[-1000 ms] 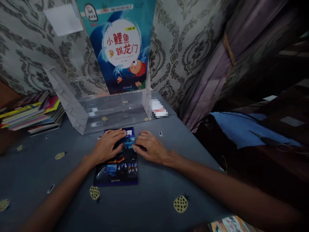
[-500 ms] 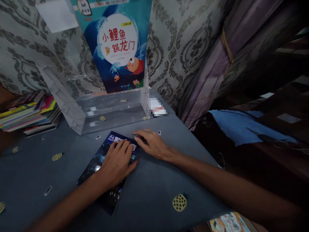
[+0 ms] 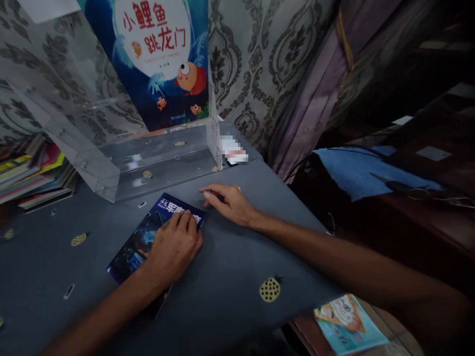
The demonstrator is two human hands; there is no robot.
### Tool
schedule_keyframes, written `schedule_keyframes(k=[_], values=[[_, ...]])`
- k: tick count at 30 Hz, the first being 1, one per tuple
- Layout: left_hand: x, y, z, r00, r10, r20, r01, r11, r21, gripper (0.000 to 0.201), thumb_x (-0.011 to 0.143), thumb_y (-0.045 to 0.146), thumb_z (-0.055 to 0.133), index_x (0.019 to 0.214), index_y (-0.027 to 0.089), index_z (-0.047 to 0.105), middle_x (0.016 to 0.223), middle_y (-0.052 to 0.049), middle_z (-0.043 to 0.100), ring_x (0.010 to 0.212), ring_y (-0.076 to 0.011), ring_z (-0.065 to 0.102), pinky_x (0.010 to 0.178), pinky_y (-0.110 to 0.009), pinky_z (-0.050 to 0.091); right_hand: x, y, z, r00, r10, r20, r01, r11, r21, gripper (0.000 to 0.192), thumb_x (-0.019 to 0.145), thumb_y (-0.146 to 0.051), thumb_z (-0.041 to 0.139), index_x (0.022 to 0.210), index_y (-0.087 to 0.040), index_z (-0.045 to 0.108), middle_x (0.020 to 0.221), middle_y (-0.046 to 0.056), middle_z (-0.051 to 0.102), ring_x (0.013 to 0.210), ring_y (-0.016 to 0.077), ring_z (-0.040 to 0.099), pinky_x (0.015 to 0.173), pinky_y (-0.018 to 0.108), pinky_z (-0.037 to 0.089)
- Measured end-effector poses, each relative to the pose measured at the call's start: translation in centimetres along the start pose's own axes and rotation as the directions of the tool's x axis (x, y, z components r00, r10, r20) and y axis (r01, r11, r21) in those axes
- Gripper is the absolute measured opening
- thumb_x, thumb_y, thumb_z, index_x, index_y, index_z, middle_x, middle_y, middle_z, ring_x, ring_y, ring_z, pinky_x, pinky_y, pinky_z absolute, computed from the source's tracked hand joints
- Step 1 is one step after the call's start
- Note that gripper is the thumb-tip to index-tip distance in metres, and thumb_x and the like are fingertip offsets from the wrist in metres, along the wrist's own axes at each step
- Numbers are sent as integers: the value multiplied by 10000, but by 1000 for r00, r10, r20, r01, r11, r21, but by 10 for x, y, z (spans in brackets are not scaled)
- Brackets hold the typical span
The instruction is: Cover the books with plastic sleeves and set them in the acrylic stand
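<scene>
Two hands on a grey-blue worktop (image 3: 230, 296) printed with small yellow pineapples. Left hand (image 3: 174, 247) pressed flat, fingers together, on the near right part of a dark blue book (image 3: 143, 240); palm down, not gripping, fingertips close to the white title lettering. Book flat on the worktop, skewed, far corner pointing toward the right hand, near corner hidden under the left forearm. Right hand (image 3: 226, 202) resting palm down on the cloth just right of the book's far corner, fingers loosely spread and pointing left, holding nothing; contact with the book's corner impossible to tell.

Just beyond the book, a clear acrylic stand (image 3: 122, 168) with a low front tray, open side facing near. Propped upright in it, a blue picture book (image 3: 156, 64) with a white disc, red characters and a cartoon fish. Far left, a stack of books (image 3: 33, 173) lying flat. Just right of the stand, a blurred small white-and-red item (image 3: 233, 151). Patterned grey curtain (image 3: 252, 74) behind, purple drape (image 3: 315, 89) to its right. Near right edge, a pale teal booklet (image 3: 347, 324) lower than the worktop.
</scene>
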State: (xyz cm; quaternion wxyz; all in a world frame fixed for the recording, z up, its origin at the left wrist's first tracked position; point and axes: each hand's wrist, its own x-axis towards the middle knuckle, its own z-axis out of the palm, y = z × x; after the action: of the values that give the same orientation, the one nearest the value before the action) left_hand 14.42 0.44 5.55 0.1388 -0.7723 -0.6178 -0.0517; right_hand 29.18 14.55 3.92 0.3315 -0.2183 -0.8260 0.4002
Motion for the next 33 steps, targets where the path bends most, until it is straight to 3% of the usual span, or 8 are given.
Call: schedule_keyframes(k=[5, 10, 15, 24, 29, 33], values=[[0, -1, 1, 1000, 6, -18, -6, 1000, 15, 255, 964, 171, 457, 1013, 143, 705, 1120, -163, 739, 1022, -278, 698, 806, -392, 623, 0, -3, -2, 1000, 2, 4, -2, 1000, 30, 285, 1001, -309, 484, 1107, -155, 698, 767, 12, 746, 651, 124, 632, 586, 219, 418], [0, -3, -2, 1000, 27, 0, -27, 998, 57, 285, 979, 186, 427, 1004, 123, 704, 1122, -170, 742, 981, -287, 719, 680, -371, 621, -1, -5, -3, 1000, 1, 8, -1, 999, 54, 304, 1011, -307, 465, 1136, -150, 692, 821, 39, 763, 718, 148, 659, 632, 241, 451], [0, -4, -4, 1000, 21, 15, -22, 999, 32, 281, 972, 181, 434, 1033, 125, 703, 1115, -170, 742, 1000, -286, 715, 722, -370, 614, -2, -5, -3, 1000, -10, -2, 10, 998, 56, 322, 1009, -319, 469, 1162, -150, 696, 830, 39, 764, 692, 145, 640, 608, 241, 442], [0, -5, -4, 998, 51, -26, -50, 998, 49, 310, 986, 202, 422, 1023, 99, 713, 1104, -177, 747, 978, -298, 717, 671, -384, 623, -5, -4, -1, 985, -175, 1, 175, 984, 12, 295, 1021, -294, 464, 1129, -143, 693, 841, 34, 741, 780, 142, 682, 759, 257, 512], [-1, -2, -3, 995, 52, -86, -48, 998, 47, 274, 967, 187, 485, 1041, 63, 718, 1107, -192, 745, 1013, -291, 714, 772, -386, 632, -5, 0, 1, 960, -231, 158, 256, 954, -160, 276, 1022, -275, 472, 1040, -149, 717, 858, 64, 735, 801, 165, 669, 763, 279, 505], [-12, -10, -5, 993, 111, -38, -109, 993, 36, 363, 1003, 304, 514, 1193, 39, 673, 1230, -204, 713, 1144, -290, 681, 910, -390, 605, -6, 0, 1, 951, -241, 196, 285, 927, -243, 272, 1020, -275, 478, 1021, -157, 722, 847, 62, 739, 773, 162, 658, 765, 280, 491]])
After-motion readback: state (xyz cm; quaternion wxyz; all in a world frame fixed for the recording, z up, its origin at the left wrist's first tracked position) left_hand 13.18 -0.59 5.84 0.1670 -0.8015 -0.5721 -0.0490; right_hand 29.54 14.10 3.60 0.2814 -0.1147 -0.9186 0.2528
